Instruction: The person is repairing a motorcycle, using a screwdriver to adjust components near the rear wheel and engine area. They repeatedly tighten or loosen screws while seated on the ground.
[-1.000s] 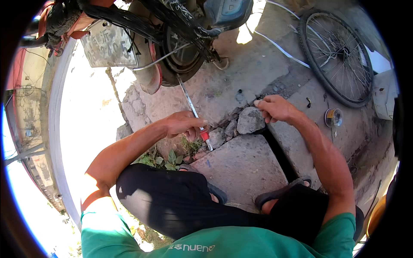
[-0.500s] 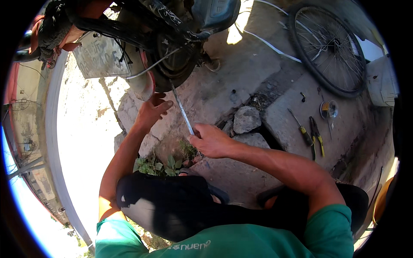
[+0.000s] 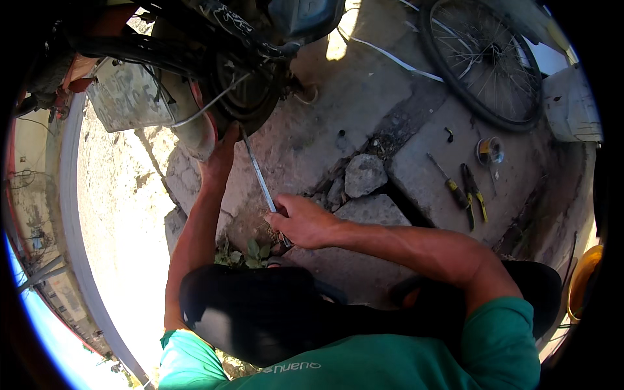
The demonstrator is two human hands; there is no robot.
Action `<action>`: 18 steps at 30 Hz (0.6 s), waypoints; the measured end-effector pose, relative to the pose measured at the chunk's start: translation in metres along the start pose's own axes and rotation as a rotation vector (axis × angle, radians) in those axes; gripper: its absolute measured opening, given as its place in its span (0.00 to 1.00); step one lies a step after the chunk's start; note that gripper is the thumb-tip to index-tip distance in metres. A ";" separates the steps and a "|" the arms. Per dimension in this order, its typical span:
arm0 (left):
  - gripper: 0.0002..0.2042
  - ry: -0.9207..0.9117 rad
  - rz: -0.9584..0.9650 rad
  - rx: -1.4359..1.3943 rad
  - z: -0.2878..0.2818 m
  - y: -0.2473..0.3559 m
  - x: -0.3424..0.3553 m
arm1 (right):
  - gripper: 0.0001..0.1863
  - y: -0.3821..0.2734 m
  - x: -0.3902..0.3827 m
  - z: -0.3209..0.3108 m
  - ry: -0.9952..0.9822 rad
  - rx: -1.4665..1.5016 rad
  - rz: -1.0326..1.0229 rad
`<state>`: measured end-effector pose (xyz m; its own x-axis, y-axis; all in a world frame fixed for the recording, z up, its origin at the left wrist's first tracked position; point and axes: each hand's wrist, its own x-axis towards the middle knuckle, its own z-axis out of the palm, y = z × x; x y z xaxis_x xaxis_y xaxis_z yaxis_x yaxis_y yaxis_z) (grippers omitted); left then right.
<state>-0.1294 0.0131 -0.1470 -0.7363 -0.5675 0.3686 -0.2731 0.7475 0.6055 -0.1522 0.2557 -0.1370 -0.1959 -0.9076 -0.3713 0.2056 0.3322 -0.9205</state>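
Observation:
My left hand (image 3: 221,149) reaches up to the lower edge of the wheel (image 3: 250,104) under a dark motor vehicle (image 3: 244,26); its fingertips are at the tyre, beside the tip of a long metal bar (image 3: 257,172), and are mostly hidden. My right hand (image 3: 296,221) is closed round the lower part of this bar, which slants up to the wheel. A dirty pale plate (image 3: 123,97) and a red-edged pale guard (image 3: 198,143) hang left of the wheel. Broken concrete (image 3: 364,175) lies just beyond my right hand.
At the right lie a loose spoked wheel (image 3: 481,65), a pale strip (image 3: 403,65), a screwdriver (image 3: 457,194), pliers (image 3: 478,201) and a small round container (image 3: 487,151). A white container (image 3: 572,104) and a yellow one (image 3: 584,283) stand at the right edge. A narrow gap splits the slabs.
My left hand has left the bar and moved up to the tyre. My right hand has come down-left from the broken concrete and taken hold of the bar.

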 end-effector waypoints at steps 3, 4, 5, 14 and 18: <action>0.37 -0.027 0.082 0.063 -0.004 -0.016 0.002 | 0.15 0.003 -0.004 -0.001 -0.091 0.012 0.061; 0.37 -0.043 0.100 0.044 -0.006 -0.015 0.004 | 0.15 0.004 -0.005 -0.003 -0.132 -0.011 0.074; 0.38 -0.059 0.117 0.025 -0.009 -0.013 0.005 | 0.15 0.004 -0.009 -0.004 -0.153 -0.009 0.069; 0.40 -0.164 0.106 0.019 -0.014 -0.015 0.009 | 0.13 0.009 -0.013 -0.013 -0.239 0.126 0.000; 0.39 -0.158 0.115 -0.017 -0.015 -0.015 0.011 | 0.14 -0.003 -0.008 -0.020 -0.180 0.145 0.006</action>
<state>-0.1240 -0.0091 -0.1417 -0.8506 -0.4160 0.3215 -0.1715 0.7977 0.5782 -0.1706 0.2671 -0.1337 -0.0229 -0.9412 -0.3371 0.3440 0.3092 -0.8866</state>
